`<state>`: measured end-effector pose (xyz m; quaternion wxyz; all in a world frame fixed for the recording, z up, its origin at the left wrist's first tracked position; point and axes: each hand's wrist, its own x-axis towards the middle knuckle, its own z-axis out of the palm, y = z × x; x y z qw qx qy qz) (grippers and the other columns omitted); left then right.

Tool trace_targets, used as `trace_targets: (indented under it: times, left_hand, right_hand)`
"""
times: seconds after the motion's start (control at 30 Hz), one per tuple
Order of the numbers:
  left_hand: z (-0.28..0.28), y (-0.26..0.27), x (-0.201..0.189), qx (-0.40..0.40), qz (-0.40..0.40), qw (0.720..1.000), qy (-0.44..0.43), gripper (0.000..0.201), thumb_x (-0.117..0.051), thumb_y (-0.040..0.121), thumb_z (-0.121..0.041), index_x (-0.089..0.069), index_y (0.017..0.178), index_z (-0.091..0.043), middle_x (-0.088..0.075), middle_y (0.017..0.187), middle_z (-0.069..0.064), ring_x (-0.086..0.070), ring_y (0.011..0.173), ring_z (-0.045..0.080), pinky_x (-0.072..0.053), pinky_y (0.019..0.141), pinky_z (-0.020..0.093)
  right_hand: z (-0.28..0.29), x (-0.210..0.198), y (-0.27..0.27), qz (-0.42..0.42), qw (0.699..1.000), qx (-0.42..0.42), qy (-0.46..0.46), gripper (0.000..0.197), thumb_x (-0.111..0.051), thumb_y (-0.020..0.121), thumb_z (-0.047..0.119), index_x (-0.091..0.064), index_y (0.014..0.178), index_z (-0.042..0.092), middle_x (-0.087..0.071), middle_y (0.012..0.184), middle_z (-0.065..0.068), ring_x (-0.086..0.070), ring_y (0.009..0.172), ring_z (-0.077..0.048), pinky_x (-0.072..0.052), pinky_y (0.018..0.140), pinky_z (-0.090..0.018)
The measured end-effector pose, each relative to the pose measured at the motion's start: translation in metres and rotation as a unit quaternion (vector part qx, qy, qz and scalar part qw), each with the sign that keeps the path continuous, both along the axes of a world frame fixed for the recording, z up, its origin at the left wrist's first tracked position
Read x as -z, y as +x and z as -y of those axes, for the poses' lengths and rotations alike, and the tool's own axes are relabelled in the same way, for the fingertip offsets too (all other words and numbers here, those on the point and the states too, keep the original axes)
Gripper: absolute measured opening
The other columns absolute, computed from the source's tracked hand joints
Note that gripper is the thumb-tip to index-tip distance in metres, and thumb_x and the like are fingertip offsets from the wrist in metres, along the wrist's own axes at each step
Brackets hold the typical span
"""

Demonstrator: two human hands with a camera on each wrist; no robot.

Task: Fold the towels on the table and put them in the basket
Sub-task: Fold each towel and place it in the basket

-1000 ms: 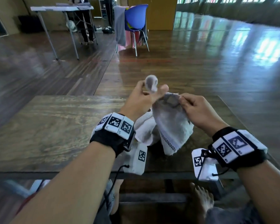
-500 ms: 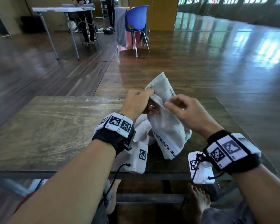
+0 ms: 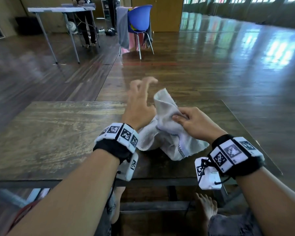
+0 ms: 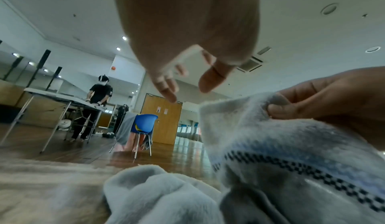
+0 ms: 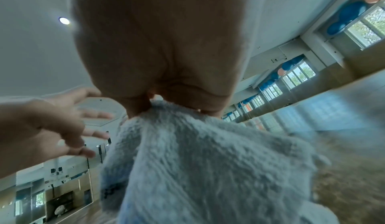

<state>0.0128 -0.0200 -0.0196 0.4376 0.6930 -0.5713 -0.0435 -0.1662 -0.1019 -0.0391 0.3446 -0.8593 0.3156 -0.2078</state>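
Note:
A pale grey towel [image 3: 167,132] with a dark checked border lies bunched on the wooden table [image 3: 49,133], one corner lifted. My right hand [image 3: 182,118] pinches the towel [image 5: 198,153] near that raised corner, thumb and fingers curled on the cloth. My left hand [image 3: 141,92] hovers just left of the corner with fingers spread and holds nothing; it is blurred. In the left wrist view the left hand [image 4: 187,82] is open above the towel [image 4: 270,153], and the right hand's fingers [image 4: 279,110] grip the fabric. No basket is in view.
Beyond the table's far edge is a glossy wooden floor. A blue chair [image 3: 140,19] draped with cloths stands at the back. Further left, a person stands at a folding table [image 3: 61,10]. Bare feet [image 3: 206,206] show under the table's front edge.
My left hand let go of the towel and rose up and away with fingers spread. The right hand keeps its pinch, and the towel's raised corner has sunk a little lower.

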Motion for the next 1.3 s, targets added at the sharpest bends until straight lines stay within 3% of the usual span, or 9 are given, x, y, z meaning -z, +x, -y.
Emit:
trace_targets:
  times: [0.2, 0.33, 0.47, 0.73, 0.87, 0.93, 1.03, 1.13, 1.3]
  left_hand:
    - [-0.003, -0.001, 0.014, 0.096, 0.145, 0.973, 0.154, 0.039, -0.075, 0.079, -0.028, -0.065, 0.115, -0.035, -0.028, 0.149, 0.001, -0.022, 0.13, 0.028, -0.028, 0.113, 0.052]
    - [-0.003, 0.0, 0.012, 0.133, 0.128, 0.972, 0.147, 0.065, -0.075, 0.079, -0.022, -0.049, 0.131, -0.049, -0.022, 0.15, -0.003, -0.023, 0.131, 0.026, -0.028, 0.107, 0.04]
    - [-0.004, -0.003, 0.014, 0.152, 0.12, 0.969, 0.153, 0.031, -0.077, 0.076, -0.021, -0.07, 0.106, -0.021, -0.047, 0.127, -0.001, -0.034, 0.123, 0.023, -0.038, 0.106, 0.038]
    - [-0.006, -0.011, 0.006, 0.205, -0.002, 0.975, 0.088, 0.03, -0.069, 0.075, -0.005, -0.048, 0.056, 0.001, -0.064, 0.102, 0.001, -0.062, 0.094, 0.016, -0.049, 0.083, 0.031]
    - [-0.006, -0.015, 0.004, 0.191, -0.058, 0.979, 0.043, 0.035, -0.062, 0.078, -0.004, -0.037, 0.054, -0.007, -0.047, 0.06, 0.009, -0.044, 0.057, 0.01, -0.041, 0.071, 0.022]
    - [-0.005, -0.014, 0.004, 0.174, -0.049, 0.983, 0.023, 0.033, -0.061, 0.077, -0.007, -0.035, 0.056, -0.009, -0.037, 0.056, 0.005, -0.036, 0.055, 0.01, -0.042, 0.069, 0.03]
    - [-0.006, -0.012, 0.004, 0.158, -0.004, 0.987, 0.016, 0.021, -0.064, 0.074, -0.01, -0.043, 0.074, -0.01, -0.042, 0.061, -0.003, -0.038, 0.056, 0.009, -0.042, 0.06, 0.032]
    - [-0.006, -0.006, 0.006, 0.149, 0.007, 0.988, 0.045, 0.033, -0.068, 0.073, -0.009, -0.05, 0.099, -0.02, -0.053, 0.071, -0.004, -0.047, 0.058, 0.008, -0.043, 0.055, 0.024]
    - [-0.009, -0.002, 0.009, 0.121, 0.091, 0.986, 0.075, 0.036, -0.082, 0.073, -0.025, -0.052, 0.061, -0.01, -0.051, 0.069, -0.004, -0.047, 0.066, 0.017, -0.037, 0.062, 0.03]
  right_hand:
    - [-0.007, -0.012, -0.004, 0.003, 0.998, -0.067, -0.001, 0.027, -0.058, 0.097, 0.012, -0.077, 0.095, 0.031, -0.075, 0.094, 0.007, -0.069, 0.094, -0.012, -0.055, 0.091, -0.04]
    - [-0.009, -0.015, -0.007, 0.013, 0.996, -0.085, 0.015, 0.03, -0.055, 0.094, 0.0, -0.078, 0.1, 0.018, -0.077, 0.1, 0.003, -0.07, 0.101, -0.017, -0.053, 0.096, -0.045]
    - [-0.011, -0.018, -0.008, 0.006, 0.995, -0.097, 0.012, 0.036, -0.051, 0.09, -0.006, -0.078, 0.097, 0.017, -0.077, 0.097, 0.0, -0.07, 0.098, -0.024, -0.054, 0.092, -0.048]
    - [0.001, -0.01, -0.011, 0.034, 0.999, -0.026, 0.008, 0.018, -0.067, 0.093, 0.024, -0.071, 0.096, 0.007, -0.071, 0.095, -0.021, -0.065, 0.093, -0.041, -0.054, 0.083, -0.058]
    - [-0.002, -0.005, -0.012, 0.047, 0.998, -0.004, 0.04, 0.027, -0.066, 0.087, 0.056, -0.079, 0.088, 0.032, -0.077, 0.084, 0.005, -0.073, 0.082, -0.013, -0.059, 0.074, -0.035]
    - [-0.004, -0.002, -0.012, 0.041, 0.998, 0.019, 0.034, 0.045, -0.061, 0.086, 0.065, -0.074, 0.073, 0.024, -0.068, 0.064, 0.009, -0.062, 0.059, -0.009, -0.05, 0.057, -0.029]
    - [-0.002, 0.002, -0.014, 0.052, 0.996, 0.061, 0.026, 0.049, -0.059, 0.097, 0.046, -0.059, 0.076, 0.002, -0.044, 0.062, -0.002, -0.04, 0.054, -0.016, -0.033, 0.053, -0.032]
    - [-0.002, -0.001, -0.019, 0.042, 0.997, 0.05, 0.038, 0.03, -0.057, 0.101, 0.027, -0.061, 0.089, 0.0, -0.054, 0.074, -0.019, -0.048, 0.066, -0.021, -0.042, 0.061, -0.039]
    - [-0.006, -0.013, -0.033, 0.025, 0.999, 0.026, 0.001, 0.016, -0.063, 0.098, 0.024, -0.073, 0.086, 0.028, -0.074, 0.084, -0.001, -0.069, 0.078, -0.016, -0.053, 0.069, -0.033]
